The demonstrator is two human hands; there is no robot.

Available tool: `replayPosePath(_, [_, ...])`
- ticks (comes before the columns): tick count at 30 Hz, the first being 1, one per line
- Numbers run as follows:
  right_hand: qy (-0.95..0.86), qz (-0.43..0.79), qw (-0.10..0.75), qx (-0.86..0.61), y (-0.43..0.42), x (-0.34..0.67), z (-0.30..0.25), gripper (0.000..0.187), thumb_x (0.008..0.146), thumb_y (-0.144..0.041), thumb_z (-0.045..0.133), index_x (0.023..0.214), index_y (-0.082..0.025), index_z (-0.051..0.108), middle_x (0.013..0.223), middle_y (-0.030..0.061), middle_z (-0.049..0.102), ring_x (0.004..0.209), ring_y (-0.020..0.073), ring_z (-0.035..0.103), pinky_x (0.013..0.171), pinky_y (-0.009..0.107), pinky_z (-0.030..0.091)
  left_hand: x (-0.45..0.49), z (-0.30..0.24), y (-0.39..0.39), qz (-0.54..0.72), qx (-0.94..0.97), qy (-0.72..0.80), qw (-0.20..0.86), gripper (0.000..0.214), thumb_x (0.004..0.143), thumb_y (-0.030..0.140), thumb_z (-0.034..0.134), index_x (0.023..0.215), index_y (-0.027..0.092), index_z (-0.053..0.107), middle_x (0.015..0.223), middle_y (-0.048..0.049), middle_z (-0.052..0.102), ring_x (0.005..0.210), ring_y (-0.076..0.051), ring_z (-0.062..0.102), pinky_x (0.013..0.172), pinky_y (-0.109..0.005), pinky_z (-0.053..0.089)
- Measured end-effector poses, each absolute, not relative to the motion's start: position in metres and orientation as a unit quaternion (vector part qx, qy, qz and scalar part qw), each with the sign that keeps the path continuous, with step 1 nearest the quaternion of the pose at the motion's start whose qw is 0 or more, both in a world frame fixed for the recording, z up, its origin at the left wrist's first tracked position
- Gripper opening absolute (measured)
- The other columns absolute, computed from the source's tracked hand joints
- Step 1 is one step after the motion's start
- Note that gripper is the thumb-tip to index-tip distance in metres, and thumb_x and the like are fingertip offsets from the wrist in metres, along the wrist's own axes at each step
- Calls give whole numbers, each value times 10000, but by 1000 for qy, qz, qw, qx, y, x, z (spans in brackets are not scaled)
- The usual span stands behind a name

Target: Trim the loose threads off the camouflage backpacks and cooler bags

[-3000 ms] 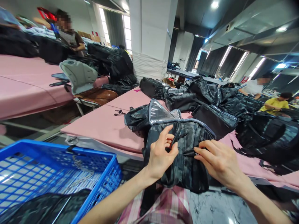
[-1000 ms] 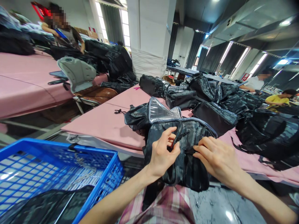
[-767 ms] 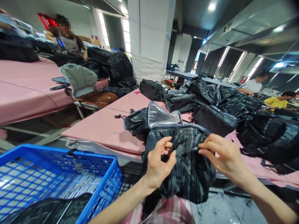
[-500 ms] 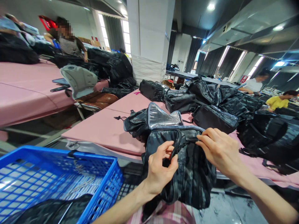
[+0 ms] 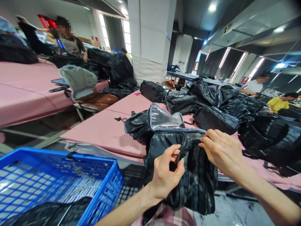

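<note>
A dark camouflage backpack (image 5: 197,185) hangs over the table's near edge, above my lap. Its silvery lining (image 5: 164,117) shows at the top, where part of it lies folded back on the table. My left hand (image 5: 166,171) pinches the zippered edge of a front pocket (image 5: 168,144), thumb and index finger curled together. At the upper right of the backpack, my right hand (image 5: 221,149) grips a short black piece (image 5: 196,142), which could be a strap or a zipper pull. The fingertips partly hide it.
A blue plastic crate (image 5: 103,158) with dark fabric inside stands at my lower left. Several similar bags (image 5: 215,119) lie along the pink table (image 5: 101,135). Beyond are a grey chair (image 5: 78,81), a white pillar (image 5: 150,40) and co-workers, one (image 5: 72,45) at another pink table.
My left hand has moved slightly right, drawing the pocket's edge with it. My right hand has barely shifted and keeps its grip. In the background a co-worker at far left has straightened up.
</note>
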State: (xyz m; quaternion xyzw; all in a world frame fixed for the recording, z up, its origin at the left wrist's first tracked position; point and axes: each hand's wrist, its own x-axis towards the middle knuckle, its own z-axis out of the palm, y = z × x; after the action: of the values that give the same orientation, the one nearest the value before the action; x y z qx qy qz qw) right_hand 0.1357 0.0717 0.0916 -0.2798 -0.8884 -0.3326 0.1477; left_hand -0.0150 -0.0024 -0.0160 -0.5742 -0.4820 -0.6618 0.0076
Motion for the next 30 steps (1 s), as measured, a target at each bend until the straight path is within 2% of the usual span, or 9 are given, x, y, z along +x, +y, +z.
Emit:
replayPosePath(7, [-888,-367,79,-267,67,125,94,173,725,-51,511,629,-191,543,675,57,509,603,171,426,518,298,229,-7,-8,0,-658,-578,-483,13,426,726,71,557,1120,201,460,811,8,620,644,-72,612,591,-147,538])
replayPosePath(10, [-891,-341,81,-287,70,131,95,164,772,-107,497,645,-193,554,688,47,523,599,158,445,514,286,244,-7,-8,0,-655,-581,-482,15,424,726,72,559,1119,197,459,801,13,616,627,-65,605,591,-142,535])
replayPosePath(15, [-909,-228,116,-329,79,152,104,159,831,-279,531,714,-211,614,708,-4,558,643,115,525,524,250,266,-9,-10,-2,-657,-583,-476,34,423,723,70,560,1118,191,470,820,8,623,662,-67,618,598,-125,528])
replayPosePath(19, [-895,-248,165,-332,81,155,99,211,872,-323,482,788,-217,644,761,9,586,688,121,536,555,251,280,-9,-9,-2,-659,-582,-475,33,412,724,73,557,1112,184,475,813,8,627,655,-70,618,589,-128,529])
replayPosePath(30, [-893,-301,138,-305,80,153,89,159,858,-307,498,790,-218,611,745,7,554,685,141,490,583,274,248,-8,-10,-1,-654,-586,-477,39,430,714,67,568,1117,182,471,817,5,625,658,-68,618,597,-124,529])
